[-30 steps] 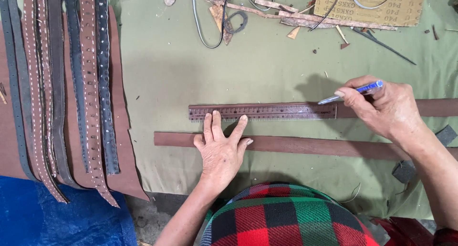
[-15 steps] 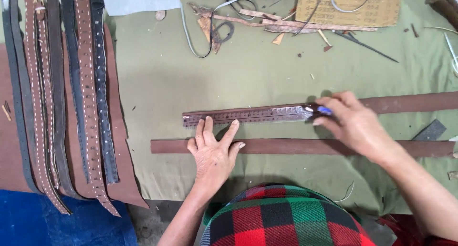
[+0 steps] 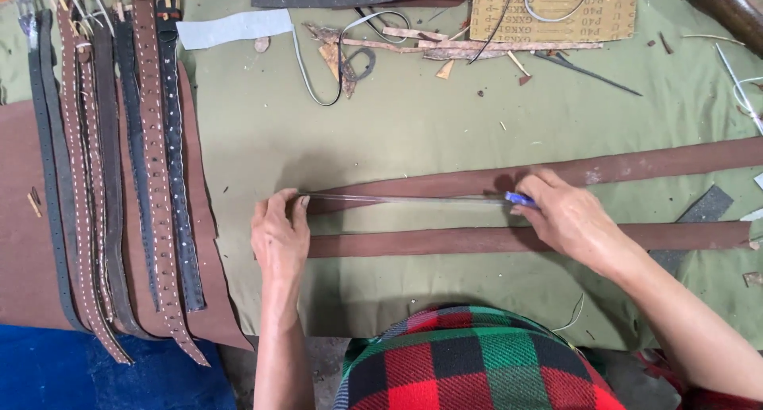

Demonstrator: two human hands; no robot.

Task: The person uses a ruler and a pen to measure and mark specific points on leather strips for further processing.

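Nearest lies the lower leather strip (image 3: 493,239); behind it is the upper strip (image 3: 636,168), with scraps (image 3: 413,40) far back. The ruler (image 3: 397,198), flat before, now stands on edge. Left hand (image 3: 280,234) pinches its end; right hand (image 3: 568,215), closed on a blue pen (image 3: 520,199), grips the other.

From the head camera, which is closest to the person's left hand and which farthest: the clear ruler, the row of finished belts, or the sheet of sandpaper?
1. The clear ruler: the left hand touches its left end.
2. The row of finished belts: lying to the hand's left.
3. The sheet of sandpaper: far off at the top right of the green cloth.
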